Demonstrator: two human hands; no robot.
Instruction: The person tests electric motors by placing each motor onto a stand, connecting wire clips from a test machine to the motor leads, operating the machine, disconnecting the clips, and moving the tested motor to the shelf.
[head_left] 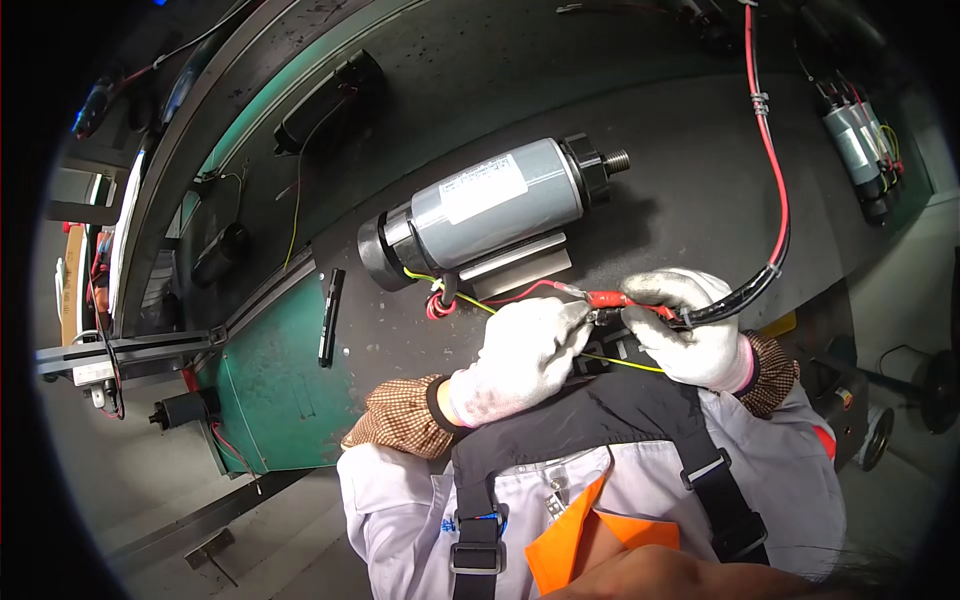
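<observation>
A grey cylindrical electric motor (500, 200) with black end caps and a threaded shaft lies on the dark bench. A red wire (525, 291) from it meets the metal tip of a red-sleeved clip (607, 299). Below that sits a black-sleeved clip (606, 317). My right hand (690, 330), in a white glove, is closed around the clips' cable end. My left hand (530, 355), gloved too, pinches at the black clip's tip; what lies between its fingertips is hidden. A yellow-green wire (475, 300) runs from the motor beneath my left hand.
A thick red-and-black cable (778, 200) hangs down on the right. A black marker (331, 318) lies left of the motor, on green matting (285, 390). More motors stand at the far right (855, 145); another black motor (325, 105) lies behind a metal rail.
</observation>
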